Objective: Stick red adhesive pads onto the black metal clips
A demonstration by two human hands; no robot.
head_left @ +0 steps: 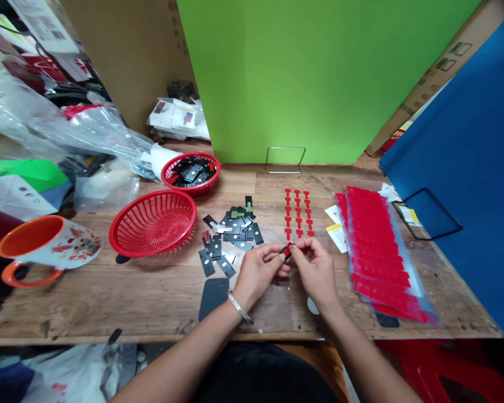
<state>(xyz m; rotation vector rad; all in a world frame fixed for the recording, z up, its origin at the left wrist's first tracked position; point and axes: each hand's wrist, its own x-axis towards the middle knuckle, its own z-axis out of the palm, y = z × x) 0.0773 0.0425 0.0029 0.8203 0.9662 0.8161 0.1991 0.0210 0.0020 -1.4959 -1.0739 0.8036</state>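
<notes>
**Red tab pinched between two hands over the wooden table**

Red and small, the tab sits between the fingertips of both hands, raised a little above the table near its front edge. The left hand closes thumb and forefinger on one end; the right hand pinches the other, likely so the piece stays steady while it is worked at close range. A dark bit seems to be pressed against the tab, though it is too small to tell what.

Just beyond the hands lie rows of red tabs, set out apart from one another, probably for picking one at a time. To their left is a loose heap of black plates; to the right, a stack of red sheets in clear sleeves. An empty red basket stands left of the plates, and a smaller basket behind it holds more black pieces. An orange-lined mug rests at the far left. Nothing lies between the hands and the tabs.
</notes>
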